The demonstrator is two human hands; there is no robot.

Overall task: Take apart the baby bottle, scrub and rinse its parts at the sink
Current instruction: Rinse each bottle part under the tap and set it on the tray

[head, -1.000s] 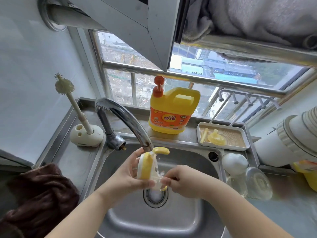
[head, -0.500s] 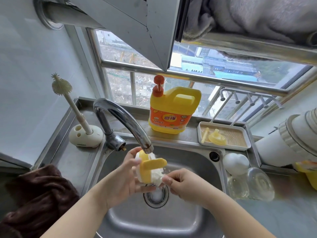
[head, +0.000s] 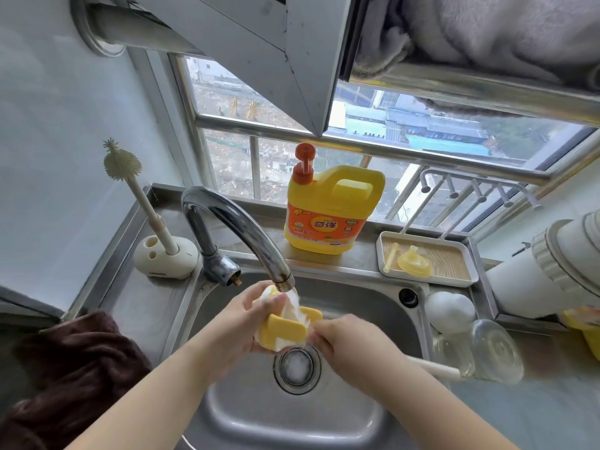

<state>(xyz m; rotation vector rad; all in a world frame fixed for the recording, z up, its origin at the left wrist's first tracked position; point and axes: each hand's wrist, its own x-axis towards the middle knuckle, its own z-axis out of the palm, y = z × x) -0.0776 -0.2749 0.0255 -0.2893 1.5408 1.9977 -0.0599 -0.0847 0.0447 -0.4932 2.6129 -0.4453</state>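
Over the sink (head: 373,306), water runs from the faucet (head: 233,228) onto a yellow-and-white bottle collar with handles (head: 285,326). The left hand (head: 240,323) grips it from the left; the right hand (head: 350,345) pinches its right edge, directly above the drain (head: 297,365). On the back ledge stands a yellow detergent jug (head: 331,212). At the sink's back right corner a tray (head: 467,280) holds a yellow nipple (head: 415,263). A brush (head: 136,196) stands upright in its holder at the back left corner.

Left hand (head: 240,323) curled in a grip, right hand (head: 350,349) pinching beside it.
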